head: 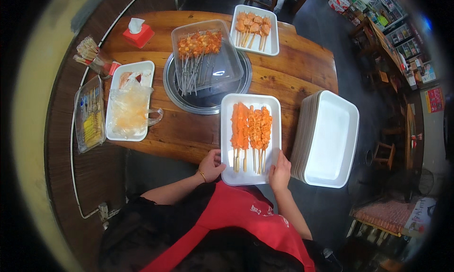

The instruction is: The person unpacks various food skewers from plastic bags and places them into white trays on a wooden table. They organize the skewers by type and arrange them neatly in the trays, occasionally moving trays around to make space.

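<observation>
Between my two hands is a white plastic tray point(227, 130) at the front edge of the table. My left hand point(211, 165) grips its lower left side, and my right hand point(280, 171) has its lower right side. Inside lie orange meat skewers point(240, 126) on the left and a second bunch of bumpier skewers point(260, 128) beside them. Their bamboo sticks point towards me. Close to my right hand stands a tall stack of white trays point(335, 140), and the top one holds nothing.
A clear plastic box point(227, 68) of seasoned skewers rests over the round metal hotplate point(170, 94) in the wooden table point(283, 77). Behind is another skewer tray point(275, 41). At left are a bagged tray point(149, 68), a lidded box point(90, 116), a stick holder point(99, 64) and a tissue box point(138, 36).
</observation>
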Motion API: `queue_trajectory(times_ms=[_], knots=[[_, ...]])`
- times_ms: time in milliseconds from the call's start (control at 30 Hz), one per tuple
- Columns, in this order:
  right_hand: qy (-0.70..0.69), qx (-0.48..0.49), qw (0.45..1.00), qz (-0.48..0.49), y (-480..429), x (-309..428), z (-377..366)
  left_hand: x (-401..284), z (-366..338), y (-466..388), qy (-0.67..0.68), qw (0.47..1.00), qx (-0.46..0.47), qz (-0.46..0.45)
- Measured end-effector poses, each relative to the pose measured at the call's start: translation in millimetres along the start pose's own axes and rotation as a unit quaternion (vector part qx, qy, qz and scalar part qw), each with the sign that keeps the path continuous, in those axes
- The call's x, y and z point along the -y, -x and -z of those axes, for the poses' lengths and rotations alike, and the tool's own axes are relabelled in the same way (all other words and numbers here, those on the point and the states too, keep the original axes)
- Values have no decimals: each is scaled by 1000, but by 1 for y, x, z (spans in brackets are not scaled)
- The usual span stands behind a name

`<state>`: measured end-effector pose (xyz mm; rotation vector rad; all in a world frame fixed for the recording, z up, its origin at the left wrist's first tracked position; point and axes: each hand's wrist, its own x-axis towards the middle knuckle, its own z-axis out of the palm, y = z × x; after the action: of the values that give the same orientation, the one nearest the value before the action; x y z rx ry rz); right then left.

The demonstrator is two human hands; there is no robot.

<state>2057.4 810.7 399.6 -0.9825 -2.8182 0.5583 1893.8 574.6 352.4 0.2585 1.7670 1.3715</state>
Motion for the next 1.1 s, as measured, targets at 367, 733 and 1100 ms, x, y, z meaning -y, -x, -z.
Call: queue_trajectory(times_ms=[367, 733, 1100], knots=[[-466, 140, 810, -328, -22, 7, -2, -45, 41, -42, 10, 995, -6, -100], [-570, 224, 740, -278, -111, 150, 49, -127, 160, -58, 153, 925, -242, -251], [-636, 164, 703, -272, -244, 278, -79, 33, 172, 147, 101, 905, -410, -49]])
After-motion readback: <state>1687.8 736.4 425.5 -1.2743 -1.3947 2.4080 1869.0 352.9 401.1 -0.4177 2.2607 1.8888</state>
